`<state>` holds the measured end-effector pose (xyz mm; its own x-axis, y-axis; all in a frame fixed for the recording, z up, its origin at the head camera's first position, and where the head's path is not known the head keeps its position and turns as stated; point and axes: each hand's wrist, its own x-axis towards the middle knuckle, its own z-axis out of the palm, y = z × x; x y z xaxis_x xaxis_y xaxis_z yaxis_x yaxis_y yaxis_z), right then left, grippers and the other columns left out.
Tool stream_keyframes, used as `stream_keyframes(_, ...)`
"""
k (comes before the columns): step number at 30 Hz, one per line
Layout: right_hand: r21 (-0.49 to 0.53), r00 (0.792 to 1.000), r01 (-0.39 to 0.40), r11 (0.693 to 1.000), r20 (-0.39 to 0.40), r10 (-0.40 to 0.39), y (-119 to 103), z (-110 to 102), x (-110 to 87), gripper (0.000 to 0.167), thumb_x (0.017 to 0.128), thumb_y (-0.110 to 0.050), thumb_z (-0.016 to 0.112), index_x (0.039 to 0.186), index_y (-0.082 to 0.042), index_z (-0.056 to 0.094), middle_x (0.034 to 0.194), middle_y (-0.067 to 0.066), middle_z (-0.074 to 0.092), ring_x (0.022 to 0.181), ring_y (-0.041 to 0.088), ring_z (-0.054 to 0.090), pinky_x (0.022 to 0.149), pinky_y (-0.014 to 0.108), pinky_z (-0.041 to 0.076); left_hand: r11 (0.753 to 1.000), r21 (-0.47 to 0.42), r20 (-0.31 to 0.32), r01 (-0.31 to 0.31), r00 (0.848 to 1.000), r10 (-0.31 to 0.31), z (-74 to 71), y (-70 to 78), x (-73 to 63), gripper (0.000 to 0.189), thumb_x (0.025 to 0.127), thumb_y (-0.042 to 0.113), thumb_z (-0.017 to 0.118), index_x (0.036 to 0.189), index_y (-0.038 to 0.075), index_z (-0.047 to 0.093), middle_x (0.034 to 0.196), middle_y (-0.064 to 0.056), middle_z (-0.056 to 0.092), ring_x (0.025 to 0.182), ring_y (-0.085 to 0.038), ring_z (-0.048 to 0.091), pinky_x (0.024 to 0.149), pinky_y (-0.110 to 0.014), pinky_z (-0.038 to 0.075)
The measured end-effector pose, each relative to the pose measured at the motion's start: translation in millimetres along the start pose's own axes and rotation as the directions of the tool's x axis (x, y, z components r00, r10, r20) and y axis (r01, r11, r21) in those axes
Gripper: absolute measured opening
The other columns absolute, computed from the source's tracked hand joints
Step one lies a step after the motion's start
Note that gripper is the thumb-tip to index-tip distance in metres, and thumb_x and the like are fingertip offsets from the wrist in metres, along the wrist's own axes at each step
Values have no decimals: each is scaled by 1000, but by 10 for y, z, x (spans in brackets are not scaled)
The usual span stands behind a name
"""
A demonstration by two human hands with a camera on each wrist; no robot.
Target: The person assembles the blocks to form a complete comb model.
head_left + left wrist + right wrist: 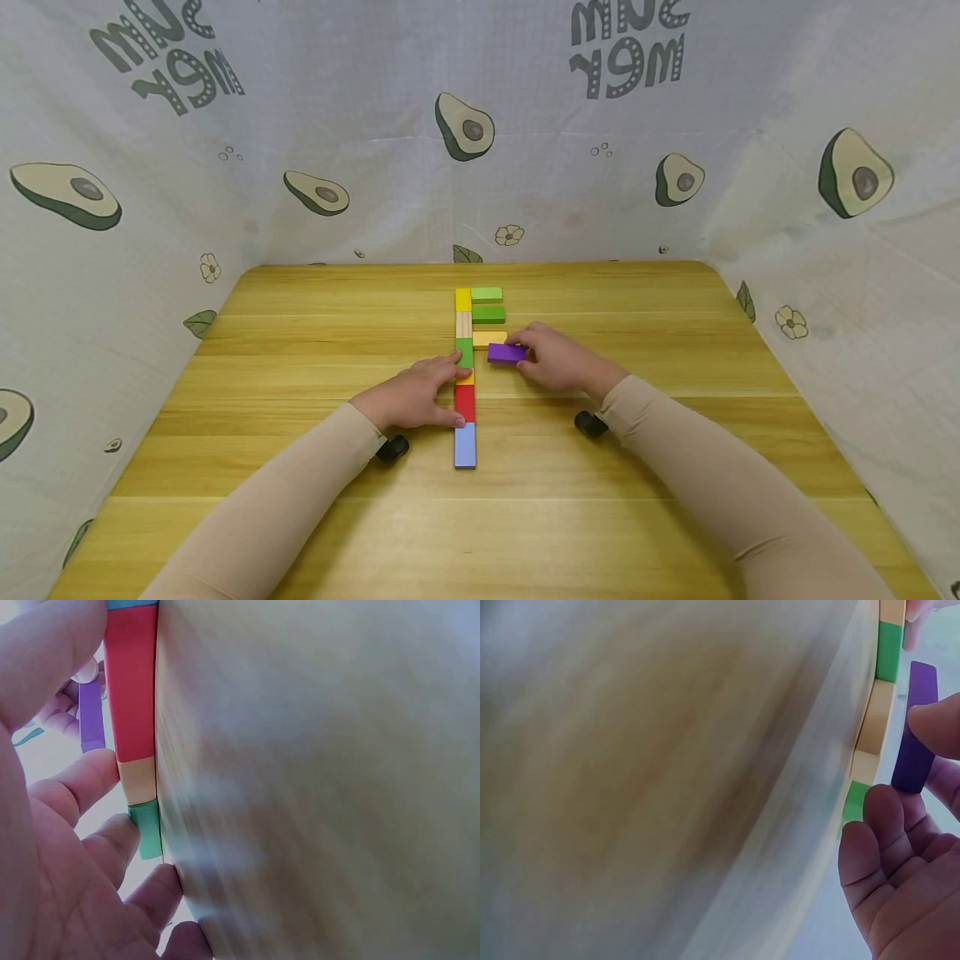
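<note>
A column of flat coloured blocks runs away from me on the table: light blue (465,447), red (464,404), orange (466,378), green (464,353), natural wood (463,325) and yellow (462,299). My left hand (414,396) lies along its left side, fingertips at the green and orange blocks, thumb by the red and light blue joint. Between thumb and fingers, my right hand (558,358) pinches a purple block (506,354), which appears raised in the right wrist view. Just beyond it, a pale orange block (489,338) adjoins the column's right side.
A light green block (487,294) and a darker green block (489,315) stick out to the right from the column's far part. Wooden tabletop (315,333) surrounds the blocks. Printed cloth (360,133) hangs behind and at both sides.
</note>
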<state>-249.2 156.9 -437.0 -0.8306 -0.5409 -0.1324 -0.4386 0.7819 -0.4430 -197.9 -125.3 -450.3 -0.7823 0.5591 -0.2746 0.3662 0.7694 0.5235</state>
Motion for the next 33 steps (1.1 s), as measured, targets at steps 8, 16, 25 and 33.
stream_keyframes(8,-23,999,33,999,8,-33,-51,12,3,39,101,-16,67,139,-7,64,122,11,63,102,21,60,96,41,56,1000,0,0,0,1000,0,-7,2,-11,83,91,51,79,162,27,44,178,0,18,164,-31,20,132,-51,25)
stream_keyframes(16,-17,999,41,999,28,-40,-58,38,24,39,101,-16,67,140,-7,64,122,11,62,102,20,60,96,41,56,1000,-5,-2,-1,1000,1,-5,-3,-18,83,91,51,79,161,27,44,178,0,18,164,-31,20,132,-52,24)
stream_keyframes(25,-24,998,13,1000,63,-12,-78,63,51,40,103,-18,66,142,-9,63,127,10,62,106,21,60,100,41,56,1000,1,-4,-10,1000,10,-11,2,-19,83,92,52,79,162,25,43,178,-1,17,164,-32,20,131,-53,24)
stream_keyframes(33,-37,995,17,999,100,-13,-93,78,71,39,103,-18,66,141,-9,63,128,9,63,110,20,61,105,43,55,1000,-3,-9,-23,1000,23,-18,11,-39,83,92,52,79,161,24,44,178,-3,17,163,-34,20,132,-54,23)
